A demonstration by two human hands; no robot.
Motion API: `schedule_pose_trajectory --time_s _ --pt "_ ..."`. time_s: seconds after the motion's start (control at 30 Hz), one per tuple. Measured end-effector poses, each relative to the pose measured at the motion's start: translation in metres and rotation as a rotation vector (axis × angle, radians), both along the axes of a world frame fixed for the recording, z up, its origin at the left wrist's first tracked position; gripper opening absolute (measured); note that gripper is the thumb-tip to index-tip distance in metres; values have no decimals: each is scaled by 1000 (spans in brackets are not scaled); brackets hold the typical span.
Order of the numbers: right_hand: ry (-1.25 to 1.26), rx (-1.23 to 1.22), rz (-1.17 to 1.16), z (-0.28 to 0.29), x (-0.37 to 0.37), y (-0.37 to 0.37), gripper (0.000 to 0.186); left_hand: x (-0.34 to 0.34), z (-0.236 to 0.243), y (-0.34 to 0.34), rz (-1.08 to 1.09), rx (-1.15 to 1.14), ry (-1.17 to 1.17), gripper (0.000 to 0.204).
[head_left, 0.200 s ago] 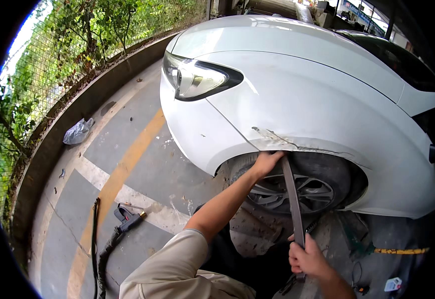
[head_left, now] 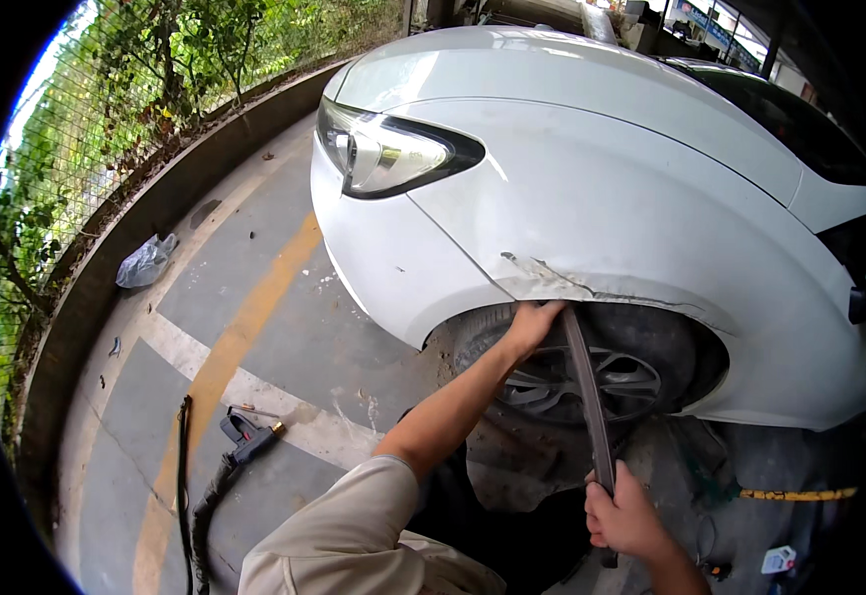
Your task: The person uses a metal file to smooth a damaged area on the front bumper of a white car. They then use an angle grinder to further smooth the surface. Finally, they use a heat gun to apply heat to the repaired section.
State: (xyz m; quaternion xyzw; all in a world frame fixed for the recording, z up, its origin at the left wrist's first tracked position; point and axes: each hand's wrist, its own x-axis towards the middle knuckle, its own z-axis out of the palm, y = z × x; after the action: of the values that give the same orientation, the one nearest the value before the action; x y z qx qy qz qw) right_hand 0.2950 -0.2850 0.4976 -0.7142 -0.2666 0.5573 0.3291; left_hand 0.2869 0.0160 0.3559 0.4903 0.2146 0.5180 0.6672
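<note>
A long, flat dark metal bar [head_left: 590, 397] slants from the wheel arch down toward me. My right hand [head_left: 626, 514] is closed round its lower part, and the end sticks out below the fist. My left hand [head_left: 532, 327] reaches up to the arch lip, right beside the bar's upper end; its fingertips are hidden under the edge. Above them, the white car's fender [head_left: 612, 208] is creased and cracked, with scraped paint [head_left: 552, 270] along the arch. Behind the bar sits the front wheel [head_left: 621, 382], a black tyre on a spoked rim.
On the floor at left lie a gun-shaped tool [head_left: 249, 436] with a sleeved cable and a thin black strip [head_left: 183, 476]. A yellow-and-black bar [head_left: 798, 494] and a small white container [head_left: 778, 560] lie at right. A plastic bag [head_left: 147, 261] rests by the low kerb wall [head_left: 180, 178].
My right hand has shifted slightly to the right, swinging the bar's lower end with it. My left hand stays at the arch lip. The view has shifted a little.
</note>
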Motion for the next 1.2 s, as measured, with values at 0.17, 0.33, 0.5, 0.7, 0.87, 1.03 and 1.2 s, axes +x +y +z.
schedule_pose_trajectory --time_s 0.17,0.33,0.5,0.7,0.87,1.03,1.2 --pt "73 -9 53 13 -14 18 13 -18 -17 15 -307 -189 -177 49" --pt "224 58 7 20 13 15 10 -39 13 8 -415 24 98 63" --pt "512 15 -83 16 -4 19 10 -44 -8 12 -400 -70 -121 62" --pt "362 71 -4 -25 24 12 12 -50 6 -6 -357 275 161 88" --pt "266 4 -78 -24 -9 5 7 -30 5 -7 -137 89 151 70" --pt "222 46 0 -51 19 17 11 -17 -1 -2 -103 28 56 42" --pt "232 36 -34 -40 6 10 12 -14 4 -6 -109 -10 -47 32"
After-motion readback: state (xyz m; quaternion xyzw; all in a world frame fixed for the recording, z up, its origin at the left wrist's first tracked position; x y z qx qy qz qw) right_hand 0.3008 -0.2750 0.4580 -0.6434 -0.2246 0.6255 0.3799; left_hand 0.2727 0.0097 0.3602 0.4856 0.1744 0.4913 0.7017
